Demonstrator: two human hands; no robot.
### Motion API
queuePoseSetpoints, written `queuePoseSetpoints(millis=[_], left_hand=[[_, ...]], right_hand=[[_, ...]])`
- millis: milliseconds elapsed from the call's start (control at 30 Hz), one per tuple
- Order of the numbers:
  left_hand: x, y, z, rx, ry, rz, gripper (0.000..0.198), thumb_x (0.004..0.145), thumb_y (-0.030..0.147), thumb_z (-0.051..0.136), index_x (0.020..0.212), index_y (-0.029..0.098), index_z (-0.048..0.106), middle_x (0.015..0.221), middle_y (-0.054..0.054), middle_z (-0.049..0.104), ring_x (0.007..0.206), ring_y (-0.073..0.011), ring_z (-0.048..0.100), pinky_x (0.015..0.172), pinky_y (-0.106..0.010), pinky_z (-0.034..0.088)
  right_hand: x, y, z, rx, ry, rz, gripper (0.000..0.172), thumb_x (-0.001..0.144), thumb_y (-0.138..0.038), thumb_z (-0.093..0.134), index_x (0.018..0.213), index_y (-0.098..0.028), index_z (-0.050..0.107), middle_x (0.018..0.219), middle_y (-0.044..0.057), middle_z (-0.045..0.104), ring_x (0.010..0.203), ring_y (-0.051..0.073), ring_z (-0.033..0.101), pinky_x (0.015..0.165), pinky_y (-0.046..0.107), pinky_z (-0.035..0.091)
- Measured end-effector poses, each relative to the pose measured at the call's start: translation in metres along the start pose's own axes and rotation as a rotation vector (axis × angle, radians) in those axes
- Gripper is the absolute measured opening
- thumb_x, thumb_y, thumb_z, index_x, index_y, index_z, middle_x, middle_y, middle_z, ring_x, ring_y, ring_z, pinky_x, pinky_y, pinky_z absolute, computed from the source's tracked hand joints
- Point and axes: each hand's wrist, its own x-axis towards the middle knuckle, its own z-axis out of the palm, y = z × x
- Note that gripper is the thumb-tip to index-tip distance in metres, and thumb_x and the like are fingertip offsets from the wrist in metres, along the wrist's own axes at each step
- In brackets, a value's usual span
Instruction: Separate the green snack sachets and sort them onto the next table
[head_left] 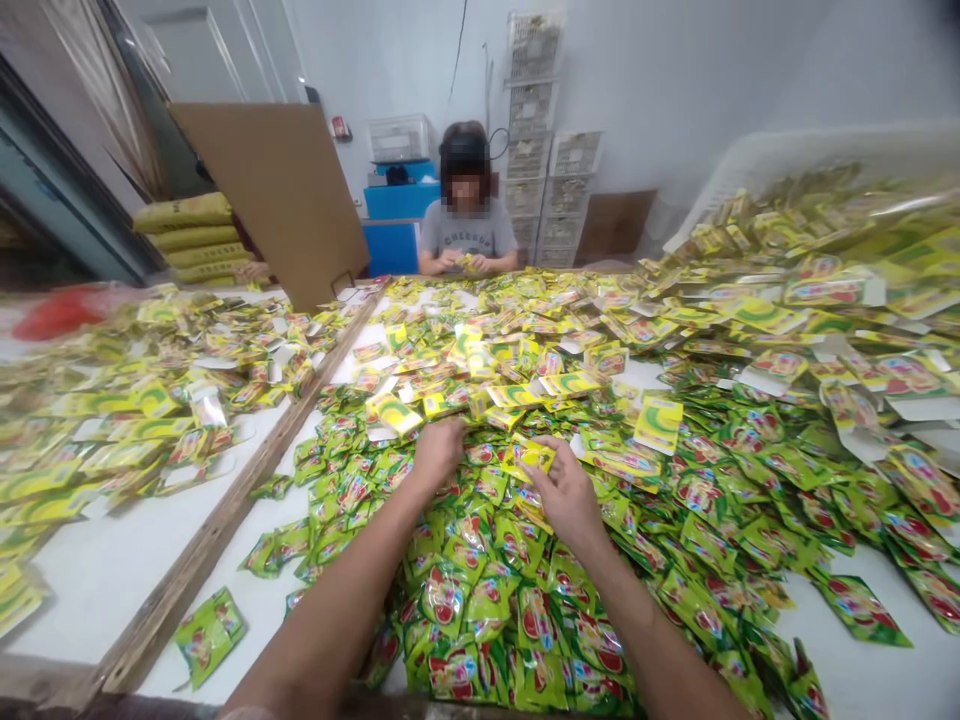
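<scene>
My right hand [568, 490] pinches a small yellow box [535, 457] between thumb and fingers, above the middle of the table. To its left, my left hand [441, 452] is curled with its knuckles up, at the line where green sachets meet yellow boxes. Its fingertips are hidden, so what they hold, if anything, does not show. Beneath both hands spreads a thick heap of green sachets [480, 600] printed with red fruit. Just beyond them lie many flat yellow boxes [513, 396], some with white flaps open.
A wooden strip [217, 530] divides the white table, with more yellow boxes [135, 430] on its left. Across the table a person [469, 225] handles a small yellow item. A cardboard sheet [270, 190] stands at the back left. At right, a white basket [712, 190] is full of boxes.
</scene>
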Motion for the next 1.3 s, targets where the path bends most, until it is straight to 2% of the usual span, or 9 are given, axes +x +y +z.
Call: queuePoseSetpoints(millis=[200, 300, 400, 567, 733, 833, 1067, 1167, 1300], left_hand=[[-0.035, 0.007, -0.009, -0.423, -0.075, -0.074, 0.036, 0.082, 0.045, 0.044, 0.069, 0.016, 0.062, 0.053, 0.001, 0.053, 0.048, -0.0122, 0.047, 0.049, -0.022, 0.037], [-0.058, 0.021, -0.004, -0.914, -0.210, -0.231, 0.035, 0.074, 0.049, 0.057, 0.072, 0.015, 0.062, 0.058, 0.001, 0.054, 0.049, -0.0100, 0.046, 0.049, -0.021, 0.039], [-0.071, 0.033, 0.003, -1.110, -0.226, -0.292, 0.032, 0.067, 0.045, 0.067, 0.077, 0.015, 0.064, 0.064, 0.000, 0.060, 0.056, -0.0103, 0.052, 0.058, -0.021, 0.042], [-0.073, 0.039, 0.008, -1.147, -0.198, -0.288, 0.044, 0.052, 0.031, 0.081, 0.089, 0.015, 0.063, 0.075, -0.001, 0.066, 0.072, -0.0154, 0.059, 0.071, -0.026, 0.045], [-0.071, 0.038, -0.003, -1.179, -0.288, -0.292, 0.042, 0.057, 0.034, 0.078, 0.092, 0.014, 0.064, 0.070, 0.000, 0.065, 0.066, -0.0132, 0.058, 0.069, -0.025, 0.044], [-0.071, 0.034, -0.007, -1.193, -0.211, -0.358, 0.040, 0.056, 0.033, 0.079, 0.086, 0.015, 0.061, 0.064, 0.003, 0.061, 0.058, -0.0096, 0.054, 0.063, -0.022, 0.042], [-0.066, 0.024, -0.004, -1.067, -0.403, -0.343, 0.035, 0.061, 0.047, 0.071, 0.061, 0.013, 0.062, 0.053, 0.002, 0.054, 0.049, -0.0089, 0.045, 0.052, -0.021, 0.035], [-0.068, 0.027, -0.006, -1.121, -0.396, -0.350, 0.039, 0.069, 0.052, 0.062, 0.068, 0.013, 0.065, 0.058, 0.000, 0.057, 0.056, -0.0113, 0.049, 0.057, -0.023, 0.038], [-0.071, 0.032, -0.009, -1.027, -0.395, -0.245, 0.033, 0.062, 0.040, 0.073, 0.079, 0.013, 0.065, 0.069, 0.000, 0.059, 0.059, -0.0089, 0.048, 0.058, -0.021, 0.037]], right_hand=[[0.001, -0.003, -0.002, 0.203, -0.130, 0.027, 0.033, 0.075, -0.043, 0.056, 0.098, -0.020, 0.050, 0.055, -0.007, 0.035, 0.051, 0.012, 0.041, 0.049, 0.023, 0.035], [-0.002, -0.002, 0.001, 0.222, -0.221, 0.031, 0.032, 0.074, -0.041, 0.057, 0.098, -0.020, 0.053, 0.061, -0.005, 0.044, 0.059, 0.013, 0.047, 0.055, 0.024, 0.039], [-0.007, -0.001, 0.001, 0.147, -0.222, 0.018, 0.030, 0.074, -0.038, 0.057, 0.098, -0.020, 0.055, 0.059, -0.005, 0.042, 0.057, 0.013, 0.044, 0.054, 0.024, 0.038], [-0.012, -0.007, -0.005, 0.152, -0.185, 0.026, 0.034, 0.073, -0.039, 0.059, 0.100, -0.019, 0.053, 0.063, -0.005, 0.037, 0.058, 0.012, 0.040, 0.053, 0.023, 0.035], [-0.008, -0.004, -0.010, 0.173, -0.165, 0.066, 0.031, 0.067, -0.043, 0.064, 0.084, -0.019, 0.055, 0.060, -0.005, 0.042, 0.058, 0.013, 0.043, 0.053, 0.025, 0.037], [-0.006, -0.001, -0.014, 0.204, -0.102, 0.070, 0.032, 0.066, -0.043, 0.064, 0.085, -0.019, 0.054, 0.059, -0.005, 0.043, 0.057, 0.014, 0.044, 0.055, 0.025, 0.038], [-0.011, -0.018, -0.017, 0.104, -0.373, -0.110, 0.020, 0.076, -0.033, 0.057, 0.092, -0.022, 0.059, 0.065, -0.003, 0.048, 0.061, 0.013, 0.046, 0.057, 0.024, 0.038], [-0.013, -0.014, -0.009, 0.064, -0.342, -0.096, 0.021, 0.077, -0.032, 0.056, 0.095, -0.022, 0.059, 0.061, -0.005, 0.045, 0.058, 0.013, 0.044, 0.055, 0.024, 0.037], [-0.015, -0.003, -0.001, 0.132, -0.284, -0.020, 0.030, 0.074, -0.032, 0.058, 0.102, -0.021, 0.056, 0.070, -0.002, 0.054, 0.064, 0.014, 0.052, 0.058, 0.025, 0.042]])
